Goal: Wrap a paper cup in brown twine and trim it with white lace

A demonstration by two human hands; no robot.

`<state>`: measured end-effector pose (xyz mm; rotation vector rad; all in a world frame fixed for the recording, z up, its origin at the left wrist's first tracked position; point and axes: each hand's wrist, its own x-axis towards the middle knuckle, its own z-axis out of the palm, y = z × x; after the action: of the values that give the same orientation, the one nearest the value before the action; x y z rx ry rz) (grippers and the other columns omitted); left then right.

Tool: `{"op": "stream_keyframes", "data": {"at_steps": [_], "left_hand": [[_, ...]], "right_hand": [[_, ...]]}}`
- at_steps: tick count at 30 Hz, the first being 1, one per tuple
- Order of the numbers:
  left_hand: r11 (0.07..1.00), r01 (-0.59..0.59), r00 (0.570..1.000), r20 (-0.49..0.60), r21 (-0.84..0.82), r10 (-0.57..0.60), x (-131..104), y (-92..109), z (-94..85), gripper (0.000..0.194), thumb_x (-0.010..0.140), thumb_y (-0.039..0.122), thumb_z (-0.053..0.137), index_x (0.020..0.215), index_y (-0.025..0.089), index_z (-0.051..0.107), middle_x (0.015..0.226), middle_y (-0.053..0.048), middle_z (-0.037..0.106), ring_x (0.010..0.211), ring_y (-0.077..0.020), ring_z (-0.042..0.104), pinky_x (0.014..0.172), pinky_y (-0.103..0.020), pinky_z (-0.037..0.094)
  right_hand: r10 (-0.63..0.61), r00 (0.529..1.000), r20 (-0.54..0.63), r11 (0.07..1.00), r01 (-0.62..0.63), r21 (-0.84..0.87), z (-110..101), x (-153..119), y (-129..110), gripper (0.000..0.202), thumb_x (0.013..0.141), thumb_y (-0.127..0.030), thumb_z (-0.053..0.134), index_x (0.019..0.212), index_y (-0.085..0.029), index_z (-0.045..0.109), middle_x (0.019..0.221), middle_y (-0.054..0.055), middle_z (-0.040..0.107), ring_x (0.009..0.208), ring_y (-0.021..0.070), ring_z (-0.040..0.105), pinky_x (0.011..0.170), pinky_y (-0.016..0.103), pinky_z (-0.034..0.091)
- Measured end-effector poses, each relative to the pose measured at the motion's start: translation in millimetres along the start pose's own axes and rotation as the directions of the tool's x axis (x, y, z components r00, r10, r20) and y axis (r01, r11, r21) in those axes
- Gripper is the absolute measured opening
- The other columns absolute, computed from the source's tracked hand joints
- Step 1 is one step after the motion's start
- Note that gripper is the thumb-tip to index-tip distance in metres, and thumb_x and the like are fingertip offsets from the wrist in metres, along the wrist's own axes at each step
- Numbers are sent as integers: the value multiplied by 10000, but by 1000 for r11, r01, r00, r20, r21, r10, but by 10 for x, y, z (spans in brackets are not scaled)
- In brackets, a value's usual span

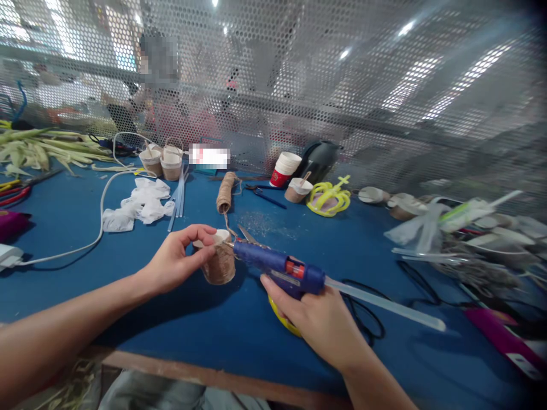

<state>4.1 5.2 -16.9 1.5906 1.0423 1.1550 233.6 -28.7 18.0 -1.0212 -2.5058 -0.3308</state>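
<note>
My left hand (182, 256) is closed on the rim of a paper cup (219, 267) wrapped in brown twine, held tilted over the table. In my right hand (318, 316) is a blue hot glue gun (273, 265), with a long clear glue stick (393, 307) sticking out of its back. The gun's nozzle points left and meets the cup near its upper edge; whether it touches is hard to tell. A strand of twine runs from the cup up to a twine roll (225, 192). Behind the gun, scissors (247, 234) are partly hidden.
Glue sticks (179, 196) and crumpled white plastic (143, 202) lie at left, near wrapped cups (171, 163). Pliers (267, 195), stacked paper cups (285, 169) and a yellow woven piece (329, 198) stand at the back. A white cable (102, 210) crosses the left side. Clutter (470, 239) fills the right.
</note>
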Motion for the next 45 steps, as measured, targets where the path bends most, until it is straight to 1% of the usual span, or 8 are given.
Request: {"op": "stream_keyframes", "data": {"at_steps": [4,8,14,19,24,26,38,45], "left_hand": [[1000,7,1000,-2,20,-7,-8,16,0,133,756,275,560,721,148,544,1062,-131,583,1013,-240,546,893,-381,368],[1000,0,1000,2,18,0,-9,14,-2,127,759,269,561,720,149,546,1065,-128,586,1017,-242,546,900,-382,367],[1000,-7,1000,9,-5,7,-3,-18,-8,130,766,273,567,724,153,541,1067,-118,592,1023,-234,548,909,-373,367],[1000,-9,1000,16,-9,9,-7,-22,-16,130,770,273,564,723,154,536,1057,-117,591,1020,-229,546,904,-367,370],[1000,1,1000,13,-1,-1,-3,-11,-16,137,768,279,568,721,156,531,1069,-117,584,1020,-231,544,905,-372,367],[1000,7,1000,10,1,-7,-6,-7,-17,134,764,276,569,720,156,530,1072,-118,584,1011,-230,547,903,-374,368],[1000,0,1000,11,23,-1,-11,6,-22,139,765,284,565,725,152,547,1077,-115,595,1006,-218,554,901,-361,382],[1000,-8,1000,11,22,7,-11,5,-24,120,760,264,580,727,153,550,1065,-110,612,981,-217,568,871,-352,406]], "right_hand": [[-42,998,47,998,40,38,71,-54,11,363,821,-93,397,941,-204,721,506,29,637,519,190,630,566,301,511],[-28,999,27,1000,27,15,105,-56,12,393,806,-77,378,948,-199,722,622,79,691,575,230,653,585,353,514],[148,987,58,985,-153,77,0,31,-27,300,835,-212,436,828,-170,733,549,65,657,565,209,638,572,306,508],[61,996,64,998,-62,10,30,-18,25,313,812,-160,439,914,-206,732,632,64,694,588,210,647,594,314,503],[349,935,72,928,-355,113,113,-29,15,282,832,-268,474,764,-164,728,567,68,661,566,218,650,554,300,504],[393,917,70,908,-399,130,103,-11,-5,283,830,-282,483,754,-146,719,585,77,667,581,220,658,556,294,507],[125,983,132,968,-150,201,13,-27,-32,359,835,-169,372,884,-199,726,430,11,582,438,153,565,502,257,461],[354,928,121,860,-373,348,9,40,-72,258,820,-254,454,819,-200,707,574,36,662,548,182,626,535,274,490]]}}
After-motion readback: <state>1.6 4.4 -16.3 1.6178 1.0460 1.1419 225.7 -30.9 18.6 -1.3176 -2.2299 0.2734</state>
